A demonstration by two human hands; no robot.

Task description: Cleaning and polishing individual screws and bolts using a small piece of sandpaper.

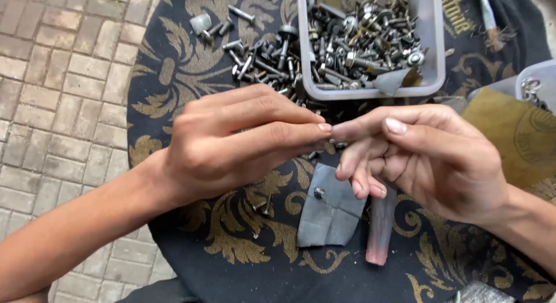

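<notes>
My left hand (231, 141) and my right hand (428, 158) meet fingertip to fingertip over a round table covered with a black cloth with gold ornament (185, 83). The fingers of both hands pinch together around something small and dark between them, mostly hidden; I cannot tell what it is. Below the hands lies a grey folded piece of rubber sheet (330, 210) with a small bolt head on it, and a pinkish stick (381, 228) beside it.
A clear plastic tub (431, 54) full of several bolts, nuts and washers stands at the back. Loose bolts and screws (255, 60) lie left of it. A second tub (538, 77) and an olive cloth (515, 129) are at right. Brick paving (52, 106) lies left.
</notes>
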